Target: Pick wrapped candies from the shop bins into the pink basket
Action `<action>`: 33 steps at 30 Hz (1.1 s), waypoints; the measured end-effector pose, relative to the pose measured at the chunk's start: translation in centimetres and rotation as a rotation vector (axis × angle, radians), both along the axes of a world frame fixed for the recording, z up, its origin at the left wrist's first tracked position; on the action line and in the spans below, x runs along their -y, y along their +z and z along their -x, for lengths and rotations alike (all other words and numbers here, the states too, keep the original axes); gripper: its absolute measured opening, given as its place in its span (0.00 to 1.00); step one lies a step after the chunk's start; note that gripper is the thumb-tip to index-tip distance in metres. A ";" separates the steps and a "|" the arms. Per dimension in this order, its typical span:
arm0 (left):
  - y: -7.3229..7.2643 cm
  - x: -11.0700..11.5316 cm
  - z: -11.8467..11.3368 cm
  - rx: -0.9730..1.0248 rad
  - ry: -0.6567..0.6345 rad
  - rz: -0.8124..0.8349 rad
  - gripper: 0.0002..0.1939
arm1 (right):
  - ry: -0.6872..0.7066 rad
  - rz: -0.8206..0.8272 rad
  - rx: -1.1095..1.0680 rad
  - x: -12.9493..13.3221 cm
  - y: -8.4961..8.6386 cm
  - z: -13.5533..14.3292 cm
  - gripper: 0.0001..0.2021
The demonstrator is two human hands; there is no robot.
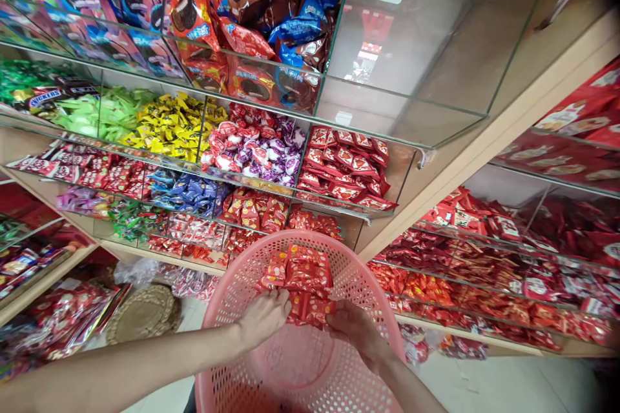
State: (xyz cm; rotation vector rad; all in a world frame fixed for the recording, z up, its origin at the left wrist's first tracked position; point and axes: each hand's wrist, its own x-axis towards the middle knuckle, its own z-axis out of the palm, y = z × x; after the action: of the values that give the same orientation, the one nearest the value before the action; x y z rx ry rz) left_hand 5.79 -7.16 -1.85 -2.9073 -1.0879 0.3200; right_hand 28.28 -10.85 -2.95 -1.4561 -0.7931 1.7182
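Several small red packets with gold round prints (pixel 306 271) sit in a stacked bunch within the outline of a pink plastic basket (pixel 217 310). My left hand (pixel 266 316) closes on the bunch from the left, its thumb and fingers pressed to the packets. On the opposite side, my right hand (pixel 356 329) grips the bunch with curled fingers. Whether the packets touch the basket wall, I cannot tell. Below the bunch, the round basket bottom (pixel 293 358) shows bare. Similar red packets (pixel 259 208) lie in a shelf compartment just behind the basket rim.
Glass-fronted shelves hold yellow sweets (pixel 177 126), red and purple round sweets (pixel 256 145), blue sweets (pixel 186 192) and larger red packets (pixel 343 161). A wooden post (pixel 484 148) divides them from the right-hand shelves. A woven round item (pixel 145 313) lies on the floor at left.
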 end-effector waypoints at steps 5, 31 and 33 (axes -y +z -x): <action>-0.6 -0.1 0.0 0.002 -0.004 -0.022 0.12 | 0.035 0.017 0.011 0.1 0.2 -0.5 0.18; -0.3 -0.2 -0.9 0.019 -0.003 -0.026 0.11 | 0.729 -0.789 1.582 -1.1 -0.8 4.6 0.05; -0.3 -0.3 -1.1 0.026 0.001 -0.027 0.11 | 0.722 -0.813 1.622 -1.6 -1.5 4.8 0.06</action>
State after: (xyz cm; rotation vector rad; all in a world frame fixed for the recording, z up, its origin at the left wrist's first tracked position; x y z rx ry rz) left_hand 6.90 -6.82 -2.17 -2.8949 -1.0886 0.2662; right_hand 23.43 -9.25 -4.46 -1.7666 -2.6360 -0.0296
